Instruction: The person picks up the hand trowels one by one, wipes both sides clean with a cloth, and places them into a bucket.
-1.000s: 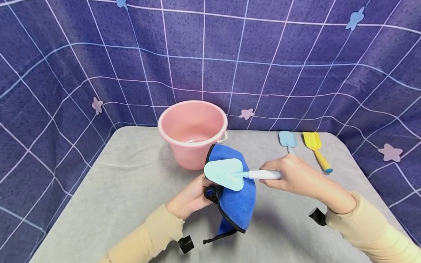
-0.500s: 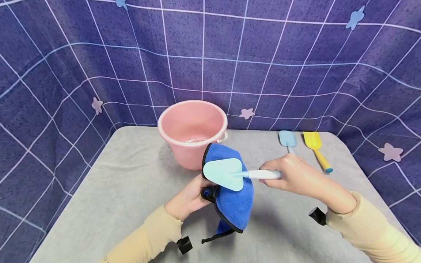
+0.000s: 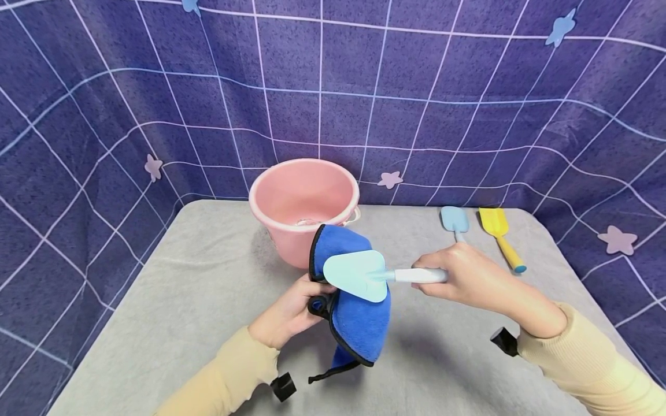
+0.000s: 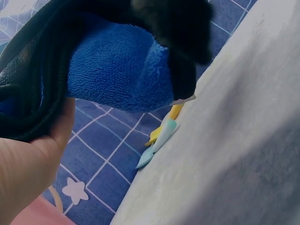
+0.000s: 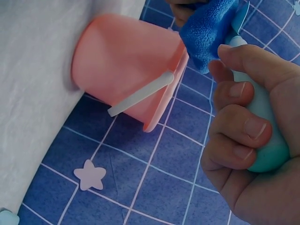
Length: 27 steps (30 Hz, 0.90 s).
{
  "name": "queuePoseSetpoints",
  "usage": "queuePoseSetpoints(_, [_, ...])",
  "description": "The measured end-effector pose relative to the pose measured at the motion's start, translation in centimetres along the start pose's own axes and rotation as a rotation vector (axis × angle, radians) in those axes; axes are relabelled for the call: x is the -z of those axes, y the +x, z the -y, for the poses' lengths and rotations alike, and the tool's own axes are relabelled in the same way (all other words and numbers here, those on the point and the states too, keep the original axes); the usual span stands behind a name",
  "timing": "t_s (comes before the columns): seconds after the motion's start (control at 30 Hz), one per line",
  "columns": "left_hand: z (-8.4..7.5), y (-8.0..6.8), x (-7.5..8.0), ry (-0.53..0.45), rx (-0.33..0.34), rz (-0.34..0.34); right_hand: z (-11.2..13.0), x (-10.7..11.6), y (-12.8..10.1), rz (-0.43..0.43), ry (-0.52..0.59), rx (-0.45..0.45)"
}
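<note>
trowel (image 3: 359,274) gripped by right hand (image 3: 468,277) | blue cloth (image 3: 354,312) gripped by left hand (image 3: 283,315) | pink bucket (image 3: 304,202) behind

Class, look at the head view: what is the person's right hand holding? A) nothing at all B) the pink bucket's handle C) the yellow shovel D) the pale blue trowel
D. The right hand grips the white handle of the pale blue trowel, whose blade lies against the blue cloth that the left hand holds, while the yellow shovel lies untouched on the table.
</note>
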State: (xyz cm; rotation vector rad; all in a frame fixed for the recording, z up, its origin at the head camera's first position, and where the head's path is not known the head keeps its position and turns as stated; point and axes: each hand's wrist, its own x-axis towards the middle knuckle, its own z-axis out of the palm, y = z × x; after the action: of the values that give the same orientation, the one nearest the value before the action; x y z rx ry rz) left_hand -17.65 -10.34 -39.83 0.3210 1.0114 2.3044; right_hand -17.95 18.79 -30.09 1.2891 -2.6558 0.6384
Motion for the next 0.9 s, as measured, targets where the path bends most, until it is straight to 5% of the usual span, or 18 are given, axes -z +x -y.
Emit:
queuePoseSetpoints(0.3, [-0.6, -0.6, 0.5, -0.028, -0.01, 0.019, -0.1, 0.0, -0.3, 0.001, 0.005, -0.004])
queuePoseSetpoints(0.9, [-2.0, -1.9, 0.4, 0.024, 0.012, -0.076, -0.4, 0.4, -0.6, -0.035, -0.05, 0.027])
